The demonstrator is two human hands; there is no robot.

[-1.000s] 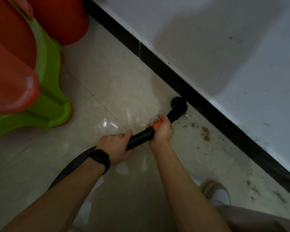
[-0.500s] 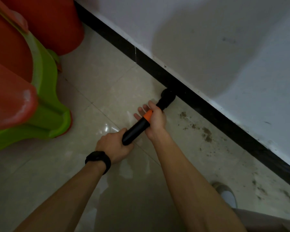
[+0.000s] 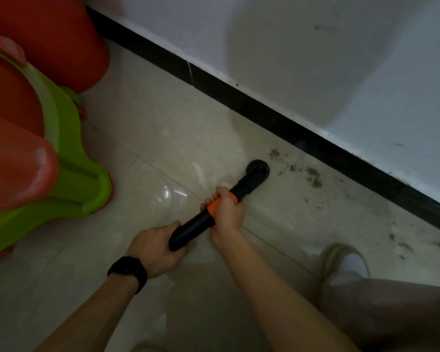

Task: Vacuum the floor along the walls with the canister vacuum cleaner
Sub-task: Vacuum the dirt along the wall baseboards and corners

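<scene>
Two bare hands are closed around the black plastic vacuum wand (image 3: 201, 224), which is held low and slanted over the glossy beige tiled floor (image 3: 163, 128). The right hand (image 3: 226, 212) is wrapped fully round the wand at its orange collar (image 3: 217, 205), fingers curled over the top and thumb tucked beneath, so that most of the orange band is covered. The left hand (image 3: 155, 250) is clasped on the rear end of the black tube, knuckles turned upward, the thumb laid along the tube's side; how tightly it is gripped underneath cannot be told. A black wristband (image 3: 128, 271) is worn on the left wrist. Both forearms are stretched forward and down from the lower edge of the view, the right one reaching farther. The round black nozzle head (image 3: 258, 171) at the wand's front end is set down on the floor, near the black skirting strip (image 3: 277, 115) that runs diagonally under the white painted wall (image 3: 315, 59), but apart from it. Dark brown dirt specks (image 3: 313, 176) are scattered on the tiles just beside the nozzle, between it and the skirting. A red and lime-green moulded plastic toy structure (image 3: 48, 148) is seen at the left, well apart from the hands. A pale shoe (image 3: 346, 262) and a beige trouser leg (image 3: 391, 306) are visible at the lower right.
</scene>
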